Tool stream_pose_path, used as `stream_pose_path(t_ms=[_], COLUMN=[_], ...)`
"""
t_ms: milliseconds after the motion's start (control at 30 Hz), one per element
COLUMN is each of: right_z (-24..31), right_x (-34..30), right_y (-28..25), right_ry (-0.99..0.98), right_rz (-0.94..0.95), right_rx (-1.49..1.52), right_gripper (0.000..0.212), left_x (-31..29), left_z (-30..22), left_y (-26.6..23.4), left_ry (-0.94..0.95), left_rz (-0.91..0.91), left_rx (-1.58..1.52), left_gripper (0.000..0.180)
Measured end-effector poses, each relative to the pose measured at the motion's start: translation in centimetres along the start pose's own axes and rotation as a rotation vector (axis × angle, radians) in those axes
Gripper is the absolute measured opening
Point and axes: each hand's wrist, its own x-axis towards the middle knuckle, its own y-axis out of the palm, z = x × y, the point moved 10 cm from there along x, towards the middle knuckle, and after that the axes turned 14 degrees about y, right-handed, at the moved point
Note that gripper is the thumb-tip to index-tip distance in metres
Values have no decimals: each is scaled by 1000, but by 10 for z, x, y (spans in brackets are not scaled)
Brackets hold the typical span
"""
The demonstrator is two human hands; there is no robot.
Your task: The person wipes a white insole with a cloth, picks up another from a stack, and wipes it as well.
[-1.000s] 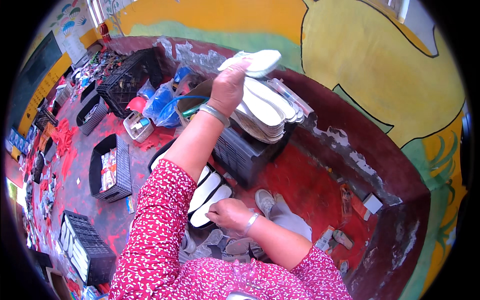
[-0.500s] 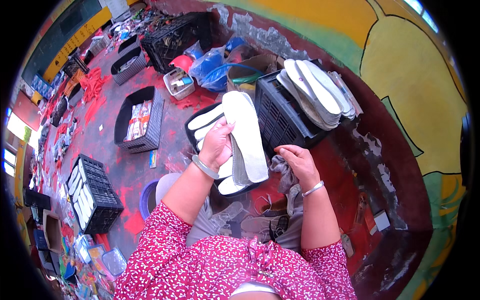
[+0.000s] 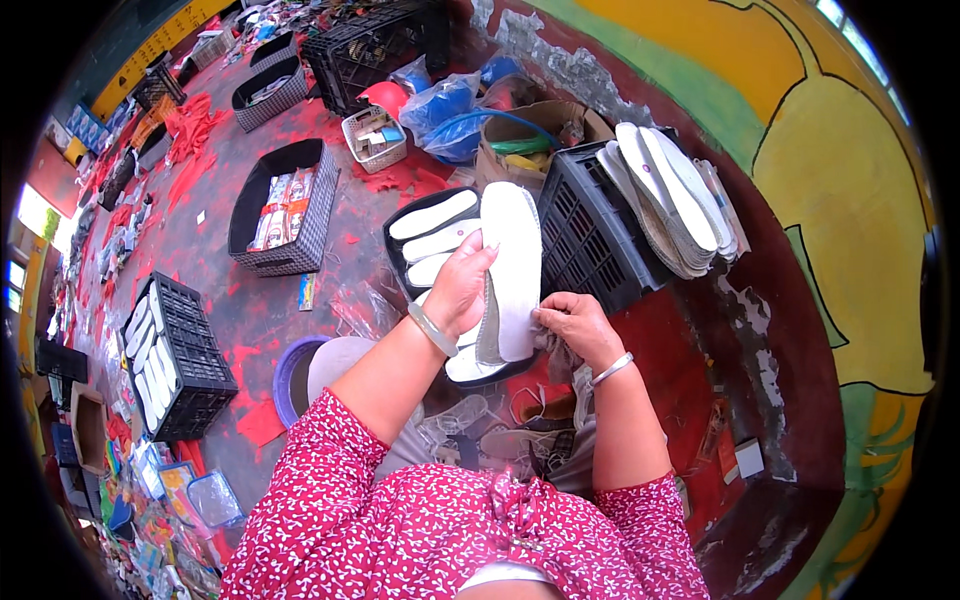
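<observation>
Fingers of the left hand [image 3: 460,290] are closed around the left edge of a pair of white insoles [image 3: 513,260], thumb on the upper face. Right hand [image 3: 583,328]: fingers bent, tips at the insoles' right edge; a grey cloth [image 3: 555,350] is bunched just below. Whether they pinch the edge, the cloth or both cannot be told. The insoles are overlapped and tilted, in front of a black basket [image 3: 392,240] holding more insoles in a row. Beyond and to the right, a black crate [image 3: 585,235] carries an insole stack [image 3: 672,195]. Farther off, on the floor, stands a checked basket [image 3: 290,262] containing packets.

Handling: the insoles are probably light, flexible and soft-faced, with little risk of breakage. The two pieces may slide over each other; grip both together at mid-length, and support the free edge.

Change from the preceding frame: the right fingers, formerly apart from the insoles, are now at their edge, and the cloth has moved with them. The left grip is unchanged.
</observation>
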Motion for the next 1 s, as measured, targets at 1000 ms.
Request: stream_pose_path(t_ms=[1000], right_z=[-32], right_x=[3], right_y=[15], right_ry=[170], right_rz=[164], right_rx=[164], right_gripper=[16], left_x=[16], left_z=[17], left_y=[-38], left_ry=[116], left_rz=[-173], left_rx=[59], left_gripper=[31])
